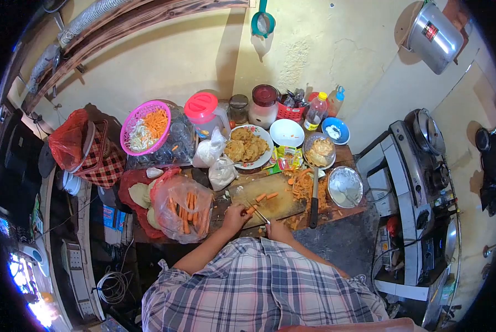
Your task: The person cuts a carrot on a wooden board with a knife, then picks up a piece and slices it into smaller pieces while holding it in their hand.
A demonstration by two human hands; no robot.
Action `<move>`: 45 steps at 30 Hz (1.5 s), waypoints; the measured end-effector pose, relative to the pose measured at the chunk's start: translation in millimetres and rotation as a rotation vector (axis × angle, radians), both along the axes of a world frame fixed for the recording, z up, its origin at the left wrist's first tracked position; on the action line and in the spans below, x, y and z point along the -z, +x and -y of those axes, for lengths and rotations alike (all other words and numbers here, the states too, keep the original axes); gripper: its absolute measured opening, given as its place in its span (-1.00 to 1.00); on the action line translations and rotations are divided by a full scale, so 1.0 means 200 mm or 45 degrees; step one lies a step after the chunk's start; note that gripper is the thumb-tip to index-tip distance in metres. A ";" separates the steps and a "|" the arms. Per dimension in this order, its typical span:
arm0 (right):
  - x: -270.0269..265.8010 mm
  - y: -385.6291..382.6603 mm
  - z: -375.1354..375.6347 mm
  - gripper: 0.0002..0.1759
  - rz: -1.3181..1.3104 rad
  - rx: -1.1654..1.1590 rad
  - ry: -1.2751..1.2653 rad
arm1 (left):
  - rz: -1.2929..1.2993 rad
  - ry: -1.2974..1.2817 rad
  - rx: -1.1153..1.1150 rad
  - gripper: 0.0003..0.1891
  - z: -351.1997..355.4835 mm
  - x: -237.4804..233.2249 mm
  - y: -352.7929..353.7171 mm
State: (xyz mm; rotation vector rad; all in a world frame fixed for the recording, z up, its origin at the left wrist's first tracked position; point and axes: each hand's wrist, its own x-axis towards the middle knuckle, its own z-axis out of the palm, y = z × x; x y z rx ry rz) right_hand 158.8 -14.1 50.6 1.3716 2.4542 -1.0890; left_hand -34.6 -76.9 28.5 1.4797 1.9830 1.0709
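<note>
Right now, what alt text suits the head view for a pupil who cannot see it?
A person's left hand holds a carrot on a board, the right hand a knife. Nearby: a bag of carrots, a plate of fried food, a pink basket.

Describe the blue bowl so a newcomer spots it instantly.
Find the wooden table against the yellow wall. At its far right corner, just right of the yellow-capped bottle, sits a round blue bowl with something white inside. Its blue color separates it from the white bowl and metal bowl nearby.
</note>
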 end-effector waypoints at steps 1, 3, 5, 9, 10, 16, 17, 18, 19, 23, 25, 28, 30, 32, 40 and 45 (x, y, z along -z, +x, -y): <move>0.00 -0.01 0.00 -0.63 0.037 -0.016 -0.012 | 0.001 -0.002 -0.003 -0.73 0.00 -0.01 0.00; 0.01 -0.01 0.01 -0.64 0.034 -0.014 -0.009 | 0.011 -0.017 -0.034 -0.72 0.00 -0.04 0.01; 0.04 -0.01 0.02 -0.64 0.031 -0.012 -0.006 | 0.026 -0.007 -0.042 -0.72 0.01 -0.05 0.02; 0.07 -0.04 0.02 -0.66 0.037 -0.003 -0.039 | -0.004 -0.015 -0.035 -0.74 0.00 -0.03 0.01; 0.08 -0.05 0.02 -0.68 0.025 -0.012 -0.021 | -0.001 -0.018 -0.038 -0.74 0.00 -0.02 0.01; 0.05 -0.15 0.00 -0.71 -0.001 0.005 0.006 | 0.060 -0.070 -0.016 -0.75 -0.01 -0.02 0.02; 0.07 -0.15 0.00 -0.71 -0.002 0.007 0.007 | -0.006 -0.049 -0.002 -0.76 0.00 -0.03 0.03; 0.09 -0.16 -0.01 -0.71 -0.004 -0.005 0.017 | -0.076 -0.028 0.010 -0.77 0.00 -0.04 0.03; 0.11 -0.16 -0.01 -0.71 -0.007 -0.015 0.030 | -0.083 -0.025 0.013 -0.77 0.00 -0.05 0.03; 0.13 -0.07 -0.01 -0.70 -0.032 0.019 0.013 | -0.093 0.056 -0.024 -0.79 0.00 -0.05 0.03; 0.10 0.01 -0.02 -0.68 -0.081 -0.057 -0.051 | -0.041 0.024 -0.057 -0.80 -0.01 -0.05 0.00; 0.24 0.13 -0.03 -0.63 -0.056 -0.067 -0.033 | -0.063 -0.009 -0.157 -0.78 -0.03 -0.07 -0.06; 0.19 0.21 -0.02 -0.60 -0.105 0.031 -0.097 | 0.054 -0.051 -0.283 -0.73 -0.07 -0.06 -0.09; 0.16 0.26 -0.02 -0.58 -0.154 0.139 -0.160 | 0.050 -0.010 -0.276 -0.72 -0.13 -0.07 -0.09; 0.13 0.30 -0.02 -0.64 -0.371 0.376 -0.035 | -0.230 0.087 -0.154 -0.78 -0.31 0.04 -0.11; 0.08 0.29 -0.04 -0.63 -0.356 0.471 -0.051 | -0.453 0.206 -0.178 -0.79 -0.34 -0.04 -0.06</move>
